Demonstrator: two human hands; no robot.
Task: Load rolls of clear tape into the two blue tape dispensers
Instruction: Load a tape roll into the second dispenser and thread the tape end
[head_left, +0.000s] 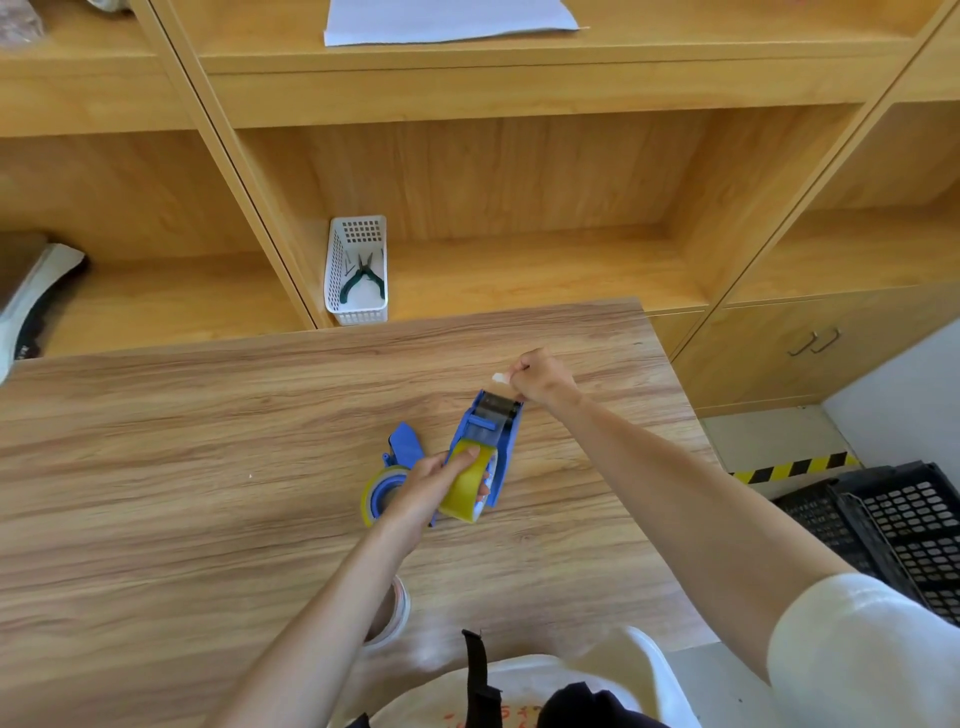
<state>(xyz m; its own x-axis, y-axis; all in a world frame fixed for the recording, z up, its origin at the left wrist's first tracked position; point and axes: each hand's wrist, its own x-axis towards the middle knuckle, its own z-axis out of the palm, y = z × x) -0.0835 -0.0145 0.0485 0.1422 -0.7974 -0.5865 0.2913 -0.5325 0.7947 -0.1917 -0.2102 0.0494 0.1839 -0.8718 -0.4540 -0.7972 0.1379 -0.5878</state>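
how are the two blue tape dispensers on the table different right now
The dispenser on the right is gripped by the left hand and propped up, while the dispenser on the left lies untouched on the table. The right hand pinches a tape end beyond the right one's cutter; nothing is drawn from the left one. Both are blue and carry a yellowish clear roll.

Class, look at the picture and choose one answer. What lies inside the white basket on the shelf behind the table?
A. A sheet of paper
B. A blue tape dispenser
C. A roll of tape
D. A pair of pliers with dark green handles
D: the white basket on the shelf holds pliers with dark green handles; no tape, dispenser or paper is in it.
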